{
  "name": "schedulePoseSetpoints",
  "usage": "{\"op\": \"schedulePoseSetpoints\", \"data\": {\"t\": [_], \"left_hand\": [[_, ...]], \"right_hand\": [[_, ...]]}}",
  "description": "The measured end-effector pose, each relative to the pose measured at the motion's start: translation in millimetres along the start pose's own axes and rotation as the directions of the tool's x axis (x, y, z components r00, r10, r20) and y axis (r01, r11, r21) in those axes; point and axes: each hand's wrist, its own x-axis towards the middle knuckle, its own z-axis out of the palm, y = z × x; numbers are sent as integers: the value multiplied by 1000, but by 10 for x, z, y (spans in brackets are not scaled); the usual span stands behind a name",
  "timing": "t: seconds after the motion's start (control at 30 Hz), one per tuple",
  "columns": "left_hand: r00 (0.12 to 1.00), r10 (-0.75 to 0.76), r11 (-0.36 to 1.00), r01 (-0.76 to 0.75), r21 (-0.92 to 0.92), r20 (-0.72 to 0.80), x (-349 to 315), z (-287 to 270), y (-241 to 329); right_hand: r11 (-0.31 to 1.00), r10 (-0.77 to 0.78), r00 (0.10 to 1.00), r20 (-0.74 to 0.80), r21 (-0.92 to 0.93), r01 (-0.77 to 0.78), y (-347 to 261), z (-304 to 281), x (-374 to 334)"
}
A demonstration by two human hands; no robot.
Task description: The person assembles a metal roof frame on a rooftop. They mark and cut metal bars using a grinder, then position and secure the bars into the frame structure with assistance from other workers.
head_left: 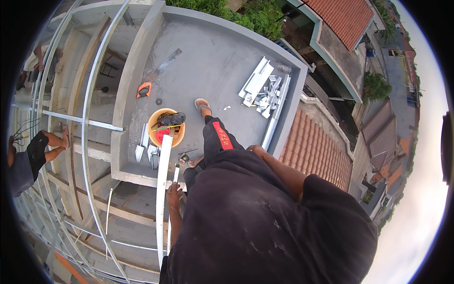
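My left hand (174,195) is closed around a narrow light-coloured metal strip (176,174), whose far end points toward the roof slab. Right beside it runs a longer, wider white metal channel (163,177), its end close to an orange bucket (152,124). Inside the bucket are a dark bundle, something red and a yellow-green strip. My right hand (257,150) rests at my thigh, its fingers mostly out of sight.
An orange-handled hand saw (144,90) lies on the grey slab, with cut metal offcuts (268,97) near the far right parapet (297,80). On the left, open metal framing (87,106) spans a drop. Another person (33,156) is on the beams.
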Motion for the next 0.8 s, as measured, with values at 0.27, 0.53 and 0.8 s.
{"op": "schedulePoseSetpoints", "data": {"t": [0.27, 0.53, 0.8], "left_hand": [[946, 248, 914, -157, 374, -209, 342, 583, 699], [978, 9, 1000, -5, 19, -206, 263, 699, 1271], [980, -58, 973, 13, -229, -191, 311, 768, 1265]], "right_hand": [[925, 162, 987, -24, 351, -143, -1011, -1674, 592], [876, 245, 969, -36, 438, -205, -821, -1763, 575], [969, 198, 979, 45, 141, -202, -781, -1861, 548]]}}
